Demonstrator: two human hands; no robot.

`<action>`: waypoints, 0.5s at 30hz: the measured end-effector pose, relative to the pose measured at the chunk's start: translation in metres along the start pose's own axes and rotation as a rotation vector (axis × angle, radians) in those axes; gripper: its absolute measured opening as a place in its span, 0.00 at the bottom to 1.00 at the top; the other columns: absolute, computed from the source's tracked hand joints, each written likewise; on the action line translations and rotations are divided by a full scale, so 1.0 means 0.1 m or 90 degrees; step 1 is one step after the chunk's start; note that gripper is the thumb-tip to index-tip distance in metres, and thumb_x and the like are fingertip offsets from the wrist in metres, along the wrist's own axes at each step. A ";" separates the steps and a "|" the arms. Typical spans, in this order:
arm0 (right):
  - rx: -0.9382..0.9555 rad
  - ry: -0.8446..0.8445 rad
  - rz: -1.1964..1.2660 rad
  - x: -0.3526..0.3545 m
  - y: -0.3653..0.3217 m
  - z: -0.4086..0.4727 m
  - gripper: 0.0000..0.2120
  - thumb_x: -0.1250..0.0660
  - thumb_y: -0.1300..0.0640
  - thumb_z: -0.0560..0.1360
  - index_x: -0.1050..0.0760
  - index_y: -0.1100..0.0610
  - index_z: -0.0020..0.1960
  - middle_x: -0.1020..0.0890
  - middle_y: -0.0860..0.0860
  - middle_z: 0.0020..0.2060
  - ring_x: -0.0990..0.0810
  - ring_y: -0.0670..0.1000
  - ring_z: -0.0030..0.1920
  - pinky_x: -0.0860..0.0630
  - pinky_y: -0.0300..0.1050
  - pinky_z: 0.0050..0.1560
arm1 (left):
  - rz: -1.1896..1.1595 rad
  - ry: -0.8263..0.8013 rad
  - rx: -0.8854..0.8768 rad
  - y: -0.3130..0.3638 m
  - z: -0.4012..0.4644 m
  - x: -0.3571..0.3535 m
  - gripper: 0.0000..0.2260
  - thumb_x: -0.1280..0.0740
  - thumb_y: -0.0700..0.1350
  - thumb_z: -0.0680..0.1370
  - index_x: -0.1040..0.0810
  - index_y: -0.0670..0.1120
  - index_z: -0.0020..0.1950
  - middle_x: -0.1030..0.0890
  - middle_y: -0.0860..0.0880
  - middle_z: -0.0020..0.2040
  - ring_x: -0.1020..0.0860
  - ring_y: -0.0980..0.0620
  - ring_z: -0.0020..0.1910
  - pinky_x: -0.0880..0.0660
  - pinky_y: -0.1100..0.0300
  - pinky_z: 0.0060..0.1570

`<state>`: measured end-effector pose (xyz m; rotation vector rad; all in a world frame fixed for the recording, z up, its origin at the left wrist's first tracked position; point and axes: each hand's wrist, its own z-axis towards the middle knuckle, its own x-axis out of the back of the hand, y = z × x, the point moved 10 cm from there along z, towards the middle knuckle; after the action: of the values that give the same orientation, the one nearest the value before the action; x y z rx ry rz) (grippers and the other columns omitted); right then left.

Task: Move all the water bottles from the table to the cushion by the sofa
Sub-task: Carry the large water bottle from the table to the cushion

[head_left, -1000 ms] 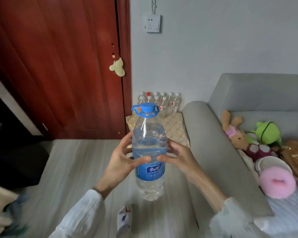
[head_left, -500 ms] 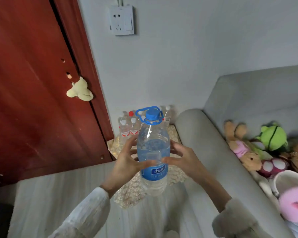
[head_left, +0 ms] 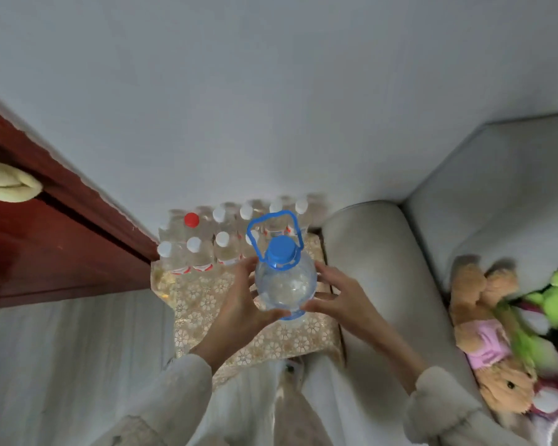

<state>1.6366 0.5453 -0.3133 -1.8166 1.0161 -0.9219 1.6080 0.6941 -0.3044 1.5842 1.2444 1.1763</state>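
A large clear water bottle (head_left: 284, 284) with a blue cap and blue carry handle is held upright between both hands, seen from above, over the patterned beige cushion (head_left: 207, 304) on the floor beside the sofa arm. My left hand (head_left: 239, 304) grips its left side and my right hand (head_left: 339, 297) grips its right side. Whether its base touches the cushion is hidden. Several small bottles (head_left: 200, 252) with white caps, one with a red cap (head_left: 191, 219), stand in rows at the cushion's far end against the wall.
The grey sofa arm (head_left: 368, 252) borders the cushion on the right. Plush toys (head_left: 484, 317) lie on the sofa seat. A dark red door (head_left: 45, 246) stands to the left, with pale wooden floor (head_left: 62, 365) in front of it.
I have come closer and look steeply down. The large bottle has moved forward and down over the cushion, still held by both hands.
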 end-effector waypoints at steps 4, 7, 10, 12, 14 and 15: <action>-0.024 -0.003 0.020 0.19 0.38 0.51 0.29 0.25 0.65 0.62 0.29 0.43 0.57 0.25 0.37 0.54 0.24 0.38 0.56 0.26 0.28 0.48 | 0.047 0.010 0.011 -0.32 0.57 -0.17 0.36 0.23 0.41 0.63 0.41 0.60 0.61 0.32 0.66 0.58 0.30 0.70 0.57 0.30 0.73 0.54; -0.051 -0.006 0.050 0.25 0.71 0.85 0.30 0.25 0.66 0.63 0.28 0.48 0.60 0.25 0.38 0.57 0.24 0.45 0.59 0.25 0.32 0.53 | 0.085 0.008 0.012 -0.58 0.91 -0.27 0.38 0.23 0.41 0.63 0.43 0.62 0.60 0.34 0.71 0.57 0.31 0.73 0.56 0.31 0.76 0.55; -0.063 -0.016 0.070 0.26 0.95 1.09 0.29 0.26 0.67 0.63 0.27 0.50 0.61 0.25 0.40 0.57 0.24 0.45 0.60 0.24 0.39 0.58 | 0.113 0.018 0.026 -0.80 1.13 -0.33 0.38 0.23 0.44 0.64 0.44 0.62 0.61 0.33 0.70 0.56 0.30 0.72 0.53 0.33 0.77 0.53; -0.059 -0.026 0.077 0.23 1.06 1.22 0.28 0.27 0.67 0.64 0.28 0.45 0.58 0.25 0.39 0.57 0.26 0.38 0.59 0.24 0.35 0.54 | 0.128 0.029 0.033 -0.92 1.25 -0.34 0.38 0.23 0.44 0.64 0.45 0.65 0.60 0.31 0.68 0.56 0.28 0.67 0.52 0.31 0.72 0.52; -0.058 -0.032 0.085 0.20 1.15 1.34 0.29 0.27 0.67 0.64 0.29 0.45 0.59 0.26 0.40 0.58 0.27 0.35 0.59 0.25 0.30 0.51 | 0.146 0.044 0.026 -1.01 1.33 -0.34 0.39 0.23 0.44 0.64 0.46 0.69 0.59 0.30 0.65 0.56 0.27 0.63 0.53 0.30 0.70 0.51; -0.060 -0.035 0.089 0.19 1.21 1.39 0.30 0.26 0.67 0.64 0.29 0.45 0.60 0.27 0.41 0.60 0.28 0.36 0.60 0.26 0.29 0.50 | 0.154 0.054 0.022 -1.04 1.36 -0.34 0.38 0.23 0.44 0.64 0.46 0.69 0.58 0.30 0.64 0.57 0.26 0.62 0.53 0.30 0.69 0.51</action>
<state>1.7321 0.5327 -0.4718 -1.8128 1.1535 -0.7462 1.7102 0.6781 -0.4450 1.7632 1.1547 1.3915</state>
